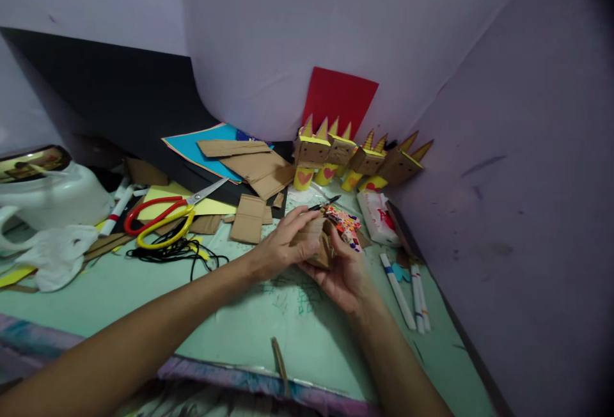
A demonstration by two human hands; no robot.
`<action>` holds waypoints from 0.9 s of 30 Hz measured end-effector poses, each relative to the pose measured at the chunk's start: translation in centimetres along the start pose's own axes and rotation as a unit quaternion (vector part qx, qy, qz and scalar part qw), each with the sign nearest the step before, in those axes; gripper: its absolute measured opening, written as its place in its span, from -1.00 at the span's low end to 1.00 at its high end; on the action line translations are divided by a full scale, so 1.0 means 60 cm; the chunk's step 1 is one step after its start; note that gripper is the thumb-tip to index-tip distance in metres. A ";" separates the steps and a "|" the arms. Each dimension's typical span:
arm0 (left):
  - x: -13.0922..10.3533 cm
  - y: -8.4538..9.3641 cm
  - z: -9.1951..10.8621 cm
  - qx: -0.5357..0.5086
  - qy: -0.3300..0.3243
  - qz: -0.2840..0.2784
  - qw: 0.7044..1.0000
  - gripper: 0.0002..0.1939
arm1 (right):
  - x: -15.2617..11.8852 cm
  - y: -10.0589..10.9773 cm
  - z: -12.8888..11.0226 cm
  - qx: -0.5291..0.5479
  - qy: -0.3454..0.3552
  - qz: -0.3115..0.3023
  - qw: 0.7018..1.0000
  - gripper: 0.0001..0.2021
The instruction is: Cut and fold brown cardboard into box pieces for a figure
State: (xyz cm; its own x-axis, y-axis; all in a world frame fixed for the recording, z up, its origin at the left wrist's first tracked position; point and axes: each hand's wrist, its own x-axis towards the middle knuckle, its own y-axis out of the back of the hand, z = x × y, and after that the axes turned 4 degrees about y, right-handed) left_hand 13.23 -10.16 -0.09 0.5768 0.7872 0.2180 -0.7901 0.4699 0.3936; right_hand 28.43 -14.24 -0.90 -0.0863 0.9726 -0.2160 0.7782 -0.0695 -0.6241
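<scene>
Between both hands, over the middle of the table, is a small folded cardboard box (309, 231). My left hand (283, 241) grips it from the left, its fingers across the top. From the right and below, my right hand (343, 270) closes round the same box, with the thumb at its open side. Just behind the hands lie a dark pen (332, 200) and a sheet of colourful stickers (349, 225). Cardboard pieces (247, 219) rest on the table to the left of my left hand. The inside of the box is mostly hidden.
Scissors with red and yellow handles (165, 222) lie left, beside tangled black cord (180, 254). Several cardboard figures with horns (314, 151) stand behind. Markers (398, 292) and a white packet (378, 215) are right. A white kettle-like vessel (67, 199) stands far left.
</scene>
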 end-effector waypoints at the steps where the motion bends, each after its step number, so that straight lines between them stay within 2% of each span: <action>1: -0.001 0.003 0.000 0.008 -0.010 -0.004 1.000 -0.24 | -0.004 -0.001 -0.001 -0.015 0.014 -0.015 1.000 -0.78; 3: -0.002 0.008 -0.001 0.018 -0.022 -0.001 1.000 -0.17 | -0.011 -0.004 -0.003 -0.062 0.044 -0.061 0.995 -0.67; 6: -0.001 0.013 -0.003 -0.028 -0.003 0.017 0.999 -0.24 | -0.015 -0.004 -0.001 -0.126 0.081 -0.111 0.982 -0.54; 8: 0.001 0.016 -0.003 -0.103 0.017 0.015 0.994 -0.32 | -0.011 -0.001 0.003 -0.156 0.105 -0.104 0.977 -0.48; 11: 0.005 0.021 -0.003 -0.185 0.039 0.016 0.982 -0.37 | -0.001 0.009 0.010 -0.208 0.150 -0.058 0.965 -0.34; 14: 0.012 0.025 -0.013 -0.181 0.094 0.069 0.977 -0.41 | 0.004 0.016 0.015 -0.253 0.168 -0.023 0.953 -0.20; 18: 0.020 0.029 -0.039 -0.177 0.162 0.129 0.962 -0.44 | 0.003 0.021 0.014 -0.324 0.179 -0.016 0.929 -0.08; 21: 0.021 0.032 -0.053 -0.174 0.190 0.157 0.953 -0.50 | 0.002 0.028 0.010 -0.398 0.222 0.022 0.890 -0.10; 24: 0.021 0.033 -0.059 -0.165 0.203 0.174 0.949 -0.55 | 0.005 0.038 0.007 -0.415 0.290 0.035 0.862 -0.20; 26: 0.021 0.032 -0.061 -0.156 0.205 0.184 0.949 -0.55 | 0.005 0.041 0.005 -0.444 0.347 0.029 0.826 -0.31; 27: 0.021 0.032 -0.061 -0.152 0.203 0.189 0.949 -0.55 | 0.005 0.041 0.003 -0.470 0.375 0.023 0.799 -0.39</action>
State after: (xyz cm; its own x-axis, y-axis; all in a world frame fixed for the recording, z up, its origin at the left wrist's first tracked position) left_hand 11.71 -6.80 -2.32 0.1613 0.9824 -0.0944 -0.9835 0.1679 0.0677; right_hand 30.20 -14.19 -2.65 0.0779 0.8580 0.5078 0.9238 -0.2536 0.2869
